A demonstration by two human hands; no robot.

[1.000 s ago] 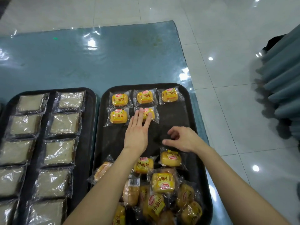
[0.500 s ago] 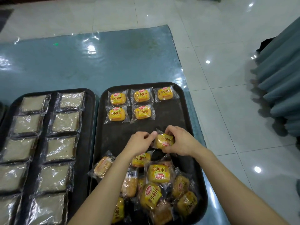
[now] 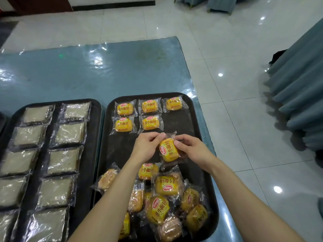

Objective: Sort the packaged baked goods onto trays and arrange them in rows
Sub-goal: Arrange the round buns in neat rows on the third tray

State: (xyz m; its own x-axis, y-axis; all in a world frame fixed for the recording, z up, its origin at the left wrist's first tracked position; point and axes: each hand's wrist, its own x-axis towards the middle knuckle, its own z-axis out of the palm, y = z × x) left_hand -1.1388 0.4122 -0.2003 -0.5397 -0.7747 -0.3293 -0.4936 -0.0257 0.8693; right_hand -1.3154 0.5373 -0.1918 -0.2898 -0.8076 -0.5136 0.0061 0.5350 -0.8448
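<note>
We see a small bread packet (image 3: pixel 168 150) held up just over the middle of the right tray (image 3: pixel 181 126). The packet is shiny clear plastic with crinkly edges. Inside is a soft, puffy square bun under a bright yellow label with a red oval and dark letters. The packet is turned sideways, so the letters run down it.

The left hand (image 3: pixel 146 145) pinches the far edge of the wrapper with curled fingers. The right hand (image 3: pixel 192 151) grips the right side of the same packet, with its fingers bent around it.

The right tray is black, flat and a bit rough, with round corners and a low rim. At its far end five yellow packets (image 3: pixel 150 106) lie flat in neat rows, three in the far row and two in the row nearer to us. At the near end a messy pile of packets (image 3: pixel 166 203) lies heaped up, some tilted and some showing brown bread.

The left tray (image 3: pixel 92 137) is black too. It holds pale square cakes (image 3: pixel 70 132) in clear, shiny wrappers, laid in two straight lines.

Both trays sit on a blue table (image 3: pixel 87 72) under a glossy plastic sheet. Past it is a white tiled floor (image 3: pixel 236 49), smooth and shiny. Grey-blue cloth (image 3: pixel 300 95) hangs in folds on the right.
</note>
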